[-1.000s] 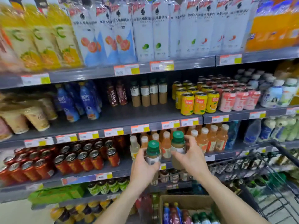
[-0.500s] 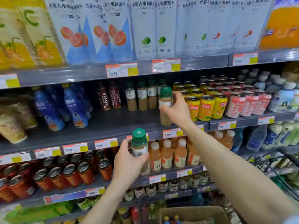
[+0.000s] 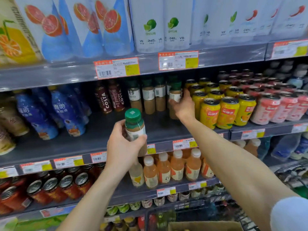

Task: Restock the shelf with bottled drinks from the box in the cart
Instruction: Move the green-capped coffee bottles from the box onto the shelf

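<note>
My right hand (image 3: pixel 184 106) grips a green-capped brown coffee bottle (image 3: pixel 175 93) standing on the middle shelf (image 3: pixel 100 140), beside a row of matching bottles (image 3: pixel 148 95) and just left of the yellow cans (image 3: pixel 210 112). My left hand (image 3: pixel 124 147) holds a second green-capped coffee bottle (image 3: pixel 134 125) upright in front of the shelf edge, lower and to the left. A corner of the cardboard box (image 3: pixel 205 225) shows at the bottom edge.
Dark Costa bottles (image 3: pixel 109 100) and blue bottles (image 3: pixel 66 112) stand left of the coffee row, with bare shelf in front of them. Pink cans (image 3: pixel 273 109) sit at the right. Orange juice bottles (image 3: pixel 166 169) and red cans (image 3: pixel 50 189) fill the shelf below. Tall white bottles (image 3: pixel 150 24) line the top shelf.
My right hand has pushed its bottle further back onto the middle shelf, next to the row. My left hand has risen with its bottle towards the shelf edge. The view has moved closer.
</note>
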Action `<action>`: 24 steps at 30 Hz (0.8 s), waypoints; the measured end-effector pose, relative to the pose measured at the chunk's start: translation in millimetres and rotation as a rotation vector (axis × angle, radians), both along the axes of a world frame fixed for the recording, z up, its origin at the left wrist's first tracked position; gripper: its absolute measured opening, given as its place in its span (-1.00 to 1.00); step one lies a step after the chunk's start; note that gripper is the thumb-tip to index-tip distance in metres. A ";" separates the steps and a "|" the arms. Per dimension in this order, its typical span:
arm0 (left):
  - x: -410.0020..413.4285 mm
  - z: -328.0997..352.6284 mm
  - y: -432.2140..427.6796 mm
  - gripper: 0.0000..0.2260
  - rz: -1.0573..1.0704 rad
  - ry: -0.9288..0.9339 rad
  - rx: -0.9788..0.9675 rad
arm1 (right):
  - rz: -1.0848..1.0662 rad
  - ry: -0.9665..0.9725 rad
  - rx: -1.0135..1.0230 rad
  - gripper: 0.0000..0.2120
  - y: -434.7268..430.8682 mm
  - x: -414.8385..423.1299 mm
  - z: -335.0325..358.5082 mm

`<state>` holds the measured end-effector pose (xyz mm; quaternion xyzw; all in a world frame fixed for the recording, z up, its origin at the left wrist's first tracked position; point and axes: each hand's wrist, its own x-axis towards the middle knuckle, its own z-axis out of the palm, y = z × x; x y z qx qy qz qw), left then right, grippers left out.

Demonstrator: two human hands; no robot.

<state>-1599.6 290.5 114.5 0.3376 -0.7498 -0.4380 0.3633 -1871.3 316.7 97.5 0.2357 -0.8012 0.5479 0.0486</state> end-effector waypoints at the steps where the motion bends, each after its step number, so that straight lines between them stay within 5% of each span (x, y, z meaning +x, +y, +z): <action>1: -4.5 1.3 -2.1 -0.45 -0.002 0.002 0.001 | -0.015 -0.004 0.043 -0.43 -0.4 0.6 -7.5; 5: -23.0 3.6 -9.2 -0.46 -0.003 0.004 0.027 | -0.043 -0.003 0.269 -0.51 0.1 4.3 -37.1; 24: -80.0 9.0 -32.3 -0.59 -0.042 0.015 -0.054 | 0.029 0.010 0.422 -0.57 26.4 20.1 -23.2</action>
